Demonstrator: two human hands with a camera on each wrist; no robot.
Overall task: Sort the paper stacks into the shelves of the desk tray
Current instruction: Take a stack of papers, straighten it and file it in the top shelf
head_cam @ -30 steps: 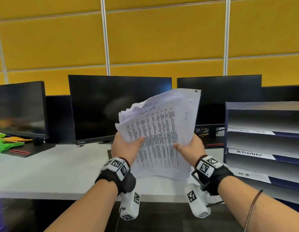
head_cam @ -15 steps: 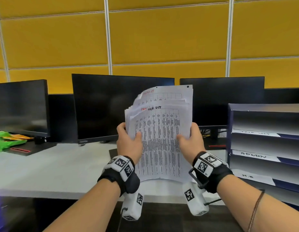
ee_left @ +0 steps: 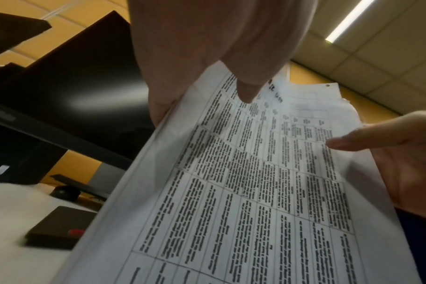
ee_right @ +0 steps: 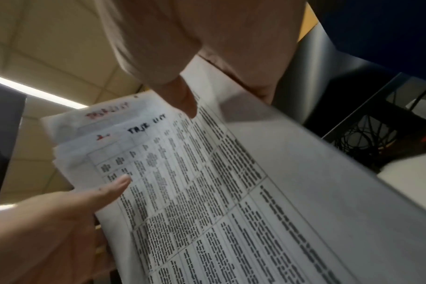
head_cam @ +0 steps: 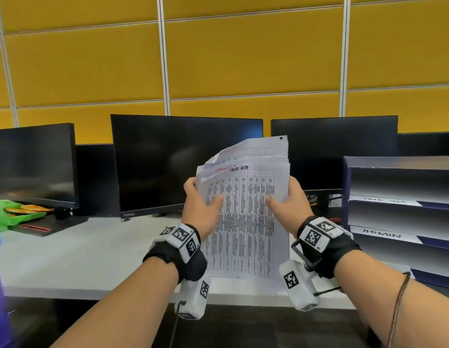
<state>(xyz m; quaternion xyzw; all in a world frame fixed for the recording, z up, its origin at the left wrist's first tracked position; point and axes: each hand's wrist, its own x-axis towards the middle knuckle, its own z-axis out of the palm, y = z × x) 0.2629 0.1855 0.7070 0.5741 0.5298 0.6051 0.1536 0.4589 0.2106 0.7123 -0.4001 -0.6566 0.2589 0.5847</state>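
Note:
A stack of printed paper sheets (head_cam: 246,217) stands upright in front of me, above the white desk (head_cam: 80,252). Its top sheet carries a table and the handwritten words "TASK LIST" (ee_right: 146,126). My left hand (head_cam: 200,207) grips the stack's left edge, thumb on the front (ee_left: 246,92). My right hand (head_cam: 288,204) grips the right edge, thumb on the print (ee_right: 182,101). The sheets behind stick out unevenly at the top. The blue desk tray (head_cam: 399,164) with white shelves stands at the right; one shelf label reads "ADMIN" (head_cam: 381,234).
Three dark monitors (head_cam: 185,162) line the back of the desk before a yellow panel wall. A black monitor base with a red mark (ee_left: 58,228) lies under the paper. Green and orange packets (head_cam: 15,212) lie at the far left.
The stack has been squared up and turned upright between both hands, from fanned and tilted right a second ago. Both hands slid higher along its side edges.

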